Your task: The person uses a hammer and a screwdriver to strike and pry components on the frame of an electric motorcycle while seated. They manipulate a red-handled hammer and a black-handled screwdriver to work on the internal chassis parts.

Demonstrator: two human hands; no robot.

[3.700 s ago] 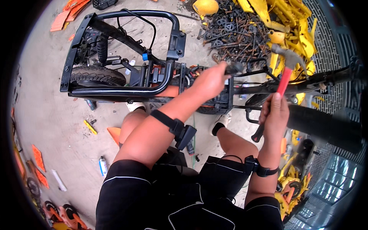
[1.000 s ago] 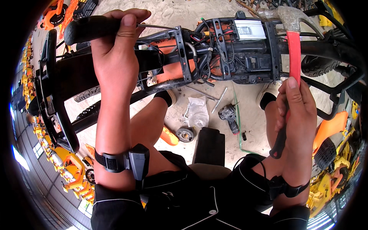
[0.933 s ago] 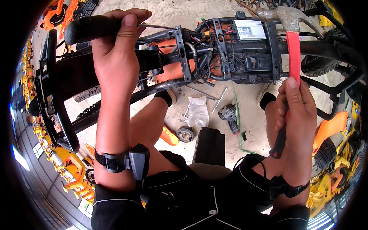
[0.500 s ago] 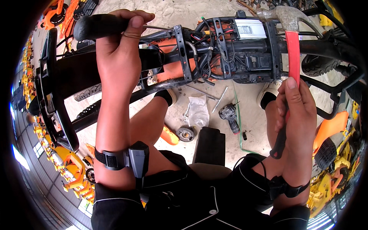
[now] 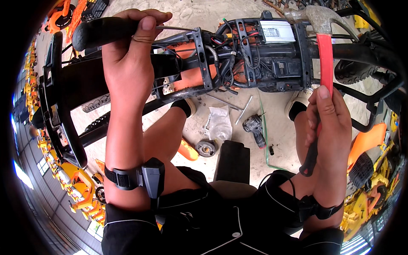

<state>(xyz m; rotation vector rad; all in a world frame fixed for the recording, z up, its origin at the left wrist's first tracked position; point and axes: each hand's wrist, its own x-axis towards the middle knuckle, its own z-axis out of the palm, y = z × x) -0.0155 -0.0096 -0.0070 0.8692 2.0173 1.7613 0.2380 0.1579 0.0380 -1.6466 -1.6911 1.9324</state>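
My left hand [image 5: 127,63] grips the black handle [image 5: 97,33] of a screwdriver whose thin shaft [image 5: 178,29] reaches right to the top of an upright black bracket [image 5: 202,59] on a vehicle frame. My right hand [image 5: 329,123] is closed on a claw hammer with a red-and-black handle [image 5: 325,63]; its worn steel head [image 5: 312,19] is at the upper right, over the frame. Between my hands are bundled cables [image 5: 231,59], a silver labelled controller box [image 5: 276,32], a black box [image 5: 285,68] and orange panels [image 5: 191,72] in the frame.
On the floor below the frame lie a drill [image 5: 253,129], a metal T-bar tool [image 5: 244,109], a plastic bag [image 5: 220,121] and a round metal part [image 5: 205,148]. Yellow and orange vehicle parts [image 5: 78,189] crowd both sides.
Since the oldest frame, the view has shifted and my left hand sits farther left with the screwdriver. In the last second it shifted slightly right and back; my right hand stayed still.
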